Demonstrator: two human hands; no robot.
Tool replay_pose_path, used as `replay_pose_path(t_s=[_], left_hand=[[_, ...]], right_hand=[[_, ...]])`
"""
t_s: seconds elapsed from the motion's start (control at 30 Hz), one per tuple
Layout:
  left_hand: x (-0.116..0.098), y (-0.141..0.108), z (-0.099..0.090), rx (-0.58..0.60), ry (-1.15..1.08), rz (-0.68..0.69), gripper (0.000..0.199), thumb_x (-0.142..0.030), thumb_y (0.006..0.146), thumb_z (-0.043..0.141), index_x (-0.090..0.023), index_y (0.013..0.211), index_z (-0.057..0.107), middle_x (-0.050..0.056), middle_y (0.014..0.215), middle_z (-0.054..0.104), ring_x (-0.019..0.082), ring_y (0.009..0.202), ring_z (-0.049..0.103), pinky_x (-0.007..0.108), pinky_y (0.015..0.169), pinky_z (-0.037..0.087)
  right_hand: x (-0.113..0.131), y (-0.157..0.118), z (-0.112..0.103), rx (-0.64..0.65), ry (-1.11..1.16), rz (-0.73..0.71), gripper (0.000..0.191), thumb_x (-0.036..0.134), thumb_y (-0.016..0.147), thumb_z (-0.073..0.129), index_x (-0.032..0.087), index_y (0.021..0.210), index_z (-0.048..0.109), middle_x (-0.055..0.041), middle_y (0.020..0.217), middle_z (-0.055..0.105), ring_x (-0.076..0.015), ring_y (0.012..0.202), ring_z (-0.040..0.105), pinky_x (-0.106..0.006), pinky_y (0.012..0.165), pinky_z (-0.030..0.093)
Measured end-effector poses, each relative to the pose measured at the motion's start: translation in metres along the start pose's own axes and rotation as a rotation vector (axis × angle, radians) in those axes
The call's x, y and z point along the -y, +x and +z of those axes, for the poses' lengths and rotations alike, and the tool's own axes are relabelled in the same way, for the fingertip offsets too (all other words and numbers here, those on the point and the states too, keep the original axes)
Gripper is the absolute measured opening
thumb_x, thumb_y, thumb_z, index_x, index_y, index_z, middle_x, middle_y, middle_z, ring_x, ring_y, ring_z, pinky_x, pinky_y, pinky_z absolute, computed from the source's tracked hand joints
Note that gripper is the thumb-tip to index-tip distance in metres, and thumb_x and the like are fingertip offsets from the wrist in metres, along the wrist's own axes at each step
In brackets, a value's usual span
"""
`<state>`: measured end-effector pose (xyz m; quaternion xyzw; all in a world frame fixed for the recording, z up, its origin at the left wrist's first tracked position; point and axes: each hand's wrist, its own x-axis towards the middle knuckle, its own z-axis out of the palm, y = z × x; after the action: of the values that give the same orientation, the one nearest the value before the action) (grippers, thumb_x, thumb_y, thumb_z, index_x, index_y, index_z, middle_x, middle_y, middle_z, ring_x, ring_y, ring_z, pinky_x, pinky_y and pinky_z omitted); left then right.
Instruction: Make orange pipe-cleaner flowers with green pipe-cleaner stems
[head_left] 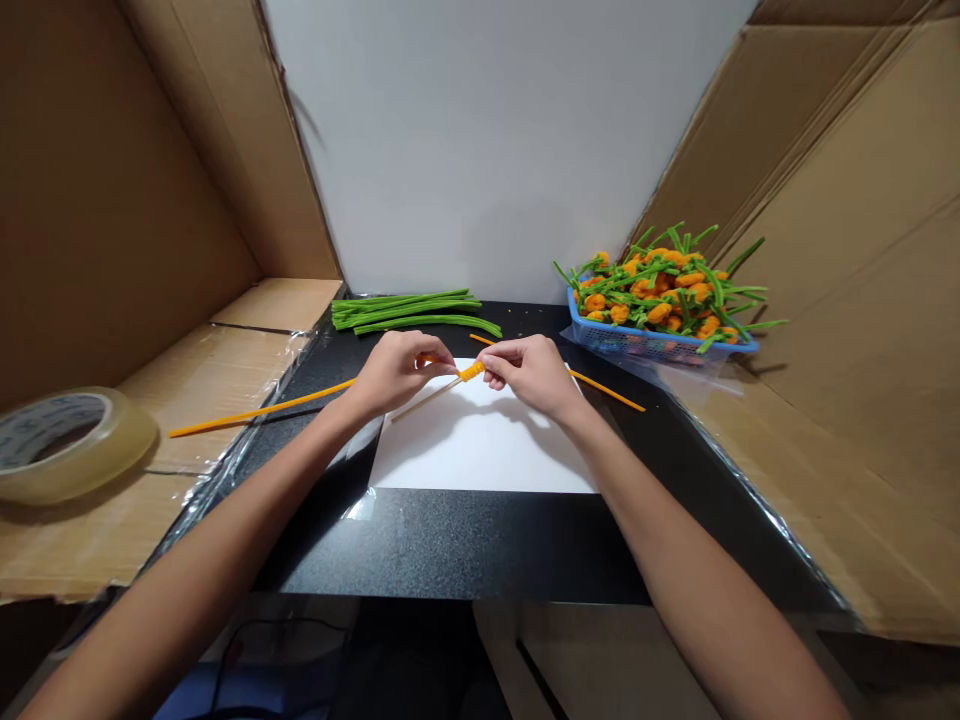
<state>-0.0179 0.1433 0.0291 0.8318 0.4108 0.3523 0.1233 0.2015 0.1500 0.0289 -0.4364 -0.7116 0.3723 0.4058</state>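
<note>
An orange pipe cleaner (262,411) trails out to the left from my left hand (401,372), whose thumb and fingers are closed on it. Between my hands, part of the orange fuzzy wire forms a tight coil (472,371) around a thin wooden stick (424,401). The stick slants down to the left over a white sheet of paper (480,450). My right hand (529,373) pinches the right end of the coil; its fingertips partly hide that end. Another orange pipe cleaner (607,390) lies on the table, passing behind my right hand.
Green pipe cleaners (416,310) lie bundled at the back of the black table (450,545). A blue basket (660,340) heaped with orange and green pipe-cleaner pieces (667,285) stands back right. A tape roll (75,445) rests on cardboard at left. Cardboard walls (847,300) flank both sides.
</note>
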Motion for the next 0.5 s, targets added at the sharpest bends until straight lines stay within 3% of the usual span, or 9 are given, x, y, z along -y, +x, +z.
replay_pose_path(t_s=[0.1, 0.17, 0.27, 0.4, 0.5], left_hand=[[-0.007, -0.004, 0.012, -0.126, 0.240, 0.042, 0.016, -0.027, 0.092, 0.062, -0.020, 0.086, 0.075, 0.004, 0.080, 0.075, 0.018, 0.074, 0.063, 0.028, 0.066, 0.043], [-0.013, -0.008, 0.018, -0.185, 0.303, 0.088, 0.018, -0.026, 0.094, 0.059, -0.020, 0.088, 0.074, 0.004, 0.081, 0.076, 0.018, 0.074, 0.062, 0.029, 0.067, 0.044], [-0.024, -0.012, 0.025, -0.238, 0.335, 0.151, 0.021, -0.026, 0.098, 0.054, -0.019, 0.091, 0.073, 0.004, 0.084, 0.077, 0.018, 0.073, 0.063, 0.029, 0.067, 0.046], [-0.031, -0.018, 0.035, -0.229, 0.340, 0.225, 0.026, -0.016, 0.099, 0.044, -0.017, 0.108, 0.069, 0.009, 0.099, 0.078, 0.018, 0.076, 0.066, 0.030, 0.068, 0.048], [-0.031, -0.019, 0.043, -0.209, 0.251, 0.143, 0.026, -0.016, 0.099, 0.041, -0.017, 0.114, 0.062, 0.007, 0.088, 0.077, 0.017, 0.069, 0.066, 0.028, 0.063, 0.048]], right_hand=[[0.000, -0.004, 0.012, -0.189, -0.218, -0.117, 0.022, 0.023, 0.086, 0.058, 0.018, 0.077, 0.078, -0.0029, 0.065, 0.071, -0.0151, 0.059, 0.066, -0.028, 0.063, 0.052], [0.001, -0.005, 0.018, -0.294, -0.217, -0.134, 0.023, 0.024, 0.088, 0.057, 0.019, 0.080, 0.078, -0.0037, 0.067, 0.073, -0.0166, 0.061, 0.068, -0.029, 0.066, 0.054], [0.000, -0.004, 0.024, -0.405, -0.012, -0.057, 0.020, 0.028, 0.086, 0.061, 0.016, 0.084, 0.077, -0.0048, 0.069, 0.073, -0.0175, 0.061, 0.070, -0.031, 0.067, 0.058], [-0.004, 0.002, 0.028, -0.452, 0.363, 0.081, 0.020, 0.033, 0.082, 0.068, 0.015, 0.086, 0.074, -0.0049, 0.073, 0.073, -0.0165, 0.066, 0.070, -0.032, 0.072, 0.060], [-0.006, 0.003, 0.028, -0.433, 0.573, 0.167, 0.014, 0.030, 0.082, 0.070, 0.016, 0.084, 0.073, -0.0040, 0.076, 0.073, -0.0141, 0.069, 0.069, -0.031, 0.079, 0.060]])
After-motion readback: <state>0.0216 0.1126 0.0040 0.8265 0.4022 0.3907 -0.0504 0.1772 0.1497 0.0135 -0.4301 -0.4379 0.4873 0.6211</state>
